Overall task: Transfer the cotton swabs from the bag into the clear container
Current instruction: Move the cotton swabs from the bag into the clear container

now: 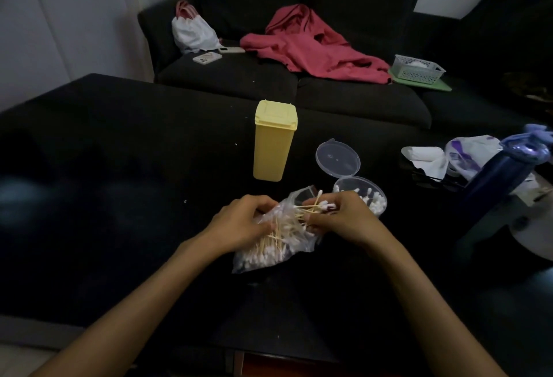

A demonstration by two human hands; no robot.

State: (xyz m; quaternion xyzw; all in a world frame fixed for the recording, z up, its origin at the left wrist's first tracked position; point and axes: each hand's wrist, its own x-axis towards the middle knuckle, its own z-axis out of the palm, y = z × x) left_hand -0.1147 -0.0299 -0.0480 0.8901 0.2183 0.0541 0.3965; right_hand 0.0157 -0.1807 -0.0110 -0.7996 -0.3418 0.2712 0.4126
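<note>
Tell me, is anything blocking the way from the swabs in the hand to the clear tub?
Nothing visible does. The right hand pinches a bunch of cotton swabs just above the bag, right beside the clear container. Its hinged lid is flipped open and back, so the mouth is uncovered.

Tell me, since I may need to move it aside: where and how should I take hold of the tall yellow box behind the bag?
Probably grip the yellow box round its straight side walls at mid-height, coming from the front. It stands upright and narrow with its lid shut, and both hands, the bag and the clear container lie nearer the person.
</note>
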